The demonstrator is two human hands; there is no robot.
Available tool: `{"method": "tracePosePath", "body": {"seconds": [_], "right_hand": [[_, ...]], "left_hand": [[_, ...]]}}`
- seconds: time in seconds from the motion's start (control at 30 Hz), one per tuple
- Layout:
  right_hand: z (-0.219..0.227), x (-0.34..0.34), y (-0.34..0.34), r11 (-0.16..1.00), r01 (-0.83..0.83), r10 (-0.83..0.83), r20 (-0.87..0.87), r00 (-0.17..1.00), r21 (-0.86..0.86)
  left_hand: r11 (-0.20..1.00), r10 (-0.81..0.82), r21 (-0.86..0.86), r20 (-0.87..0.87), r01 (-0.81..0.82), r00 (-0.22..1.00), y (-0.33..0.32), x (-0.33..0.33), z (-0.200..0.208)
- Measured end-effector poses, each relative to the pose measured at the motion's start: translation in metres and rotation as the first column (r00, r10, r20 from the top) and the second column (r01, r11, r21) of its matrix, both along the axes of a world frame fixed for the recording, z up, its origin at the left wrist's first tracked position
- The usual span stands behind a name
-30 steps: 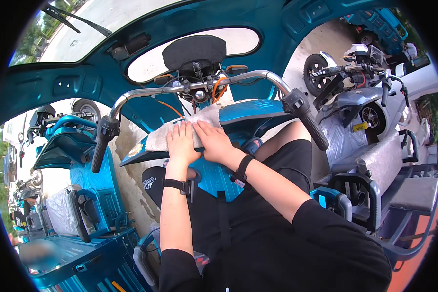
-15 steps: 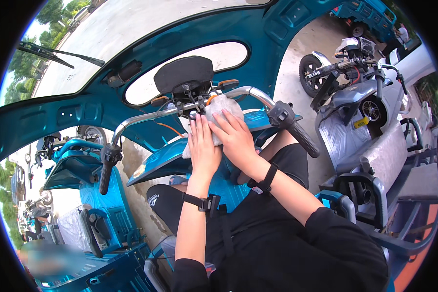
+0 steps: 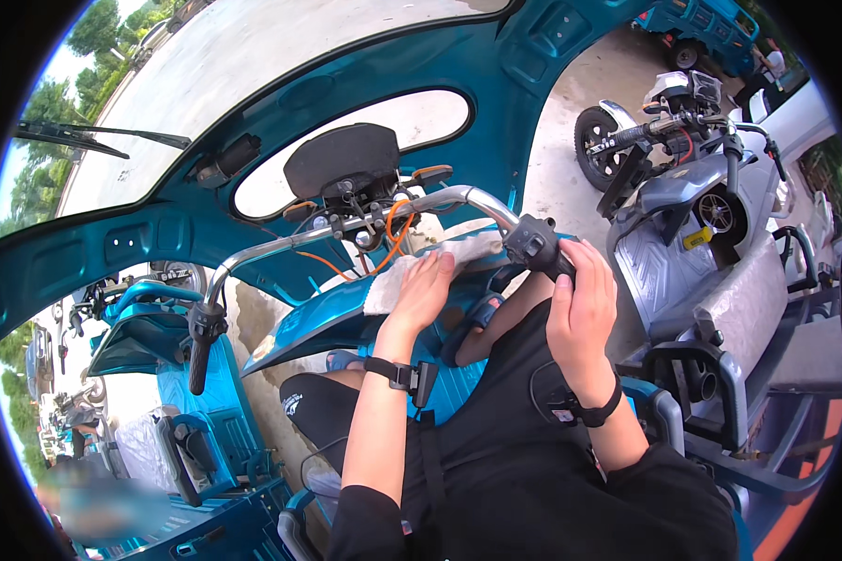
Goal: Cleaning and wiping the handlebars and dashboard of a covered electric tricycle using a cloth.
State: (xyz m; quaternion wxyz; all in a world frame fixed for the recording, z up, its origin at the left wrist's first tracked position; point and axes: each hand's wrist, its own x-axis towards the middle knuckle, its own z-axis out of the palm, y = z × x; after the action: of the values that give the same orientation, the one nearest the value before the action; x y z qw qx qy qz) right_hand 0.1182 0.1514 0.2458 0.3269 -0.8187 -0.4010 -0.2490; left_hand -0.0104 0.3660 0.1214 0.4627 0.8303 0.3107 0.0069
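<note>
My left hand (image 3: 426, 290) lies on a pale grey-white cloth (image 3: 472, 251), fingers stretched and fairly flat. The cloth spreads over the top of a blue front panel (image 3: 318, 316) below the handlebar (image 3: 290, 234) of the blue three-wheeler I sit in. My right hand (image 3: 585, 304) is closed round the black right grip, with its thumb on the near side; most of that grip is hidden by the hand. Beside it sits the right switch housing (image 3: 533, 241). The left grip (image 3: 198, 363) has no hand on it.
A dark instrument cluster (image 3: 341, 161) rises at the handlebar's middle, with loose orange cables (image 3: 395, 238) beneath. The blue cab frame (image 3: 496, 103) arches ahead. A grey three-wheeler (image 3: 683, 206) stands to the right, another blue one (image 3: 196, 402) to the left. A person (image 3: 772, 64) is far right.
My right hand has left the cloth and moved right onto the right grip. My left hand has slid lower and right with the cloth, which now lies stretched along the panel, uncovering the orange cables.
</note>
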Motion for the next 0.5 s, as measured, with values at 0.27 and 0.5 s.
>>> {"method": "tracePosePath", "body": {"seconds": [0.27,0.5], "right_hand": [[-0.012,0.016,0.028,0.979,0.104,-0.085,0.11,0.99,-0.175],[-0.009,0.031,0.036,0.993,0.06,-0.044,0.165,0.985,-0.099]], "left_hand": [[0.852,0.274,0.445,0.065,-0.274,0.959,-0.022,0.027,-0.026],[0.838,0.184,0.518,0.024,-0.17,0.983,-0.027,0.023,-0.04]]}}
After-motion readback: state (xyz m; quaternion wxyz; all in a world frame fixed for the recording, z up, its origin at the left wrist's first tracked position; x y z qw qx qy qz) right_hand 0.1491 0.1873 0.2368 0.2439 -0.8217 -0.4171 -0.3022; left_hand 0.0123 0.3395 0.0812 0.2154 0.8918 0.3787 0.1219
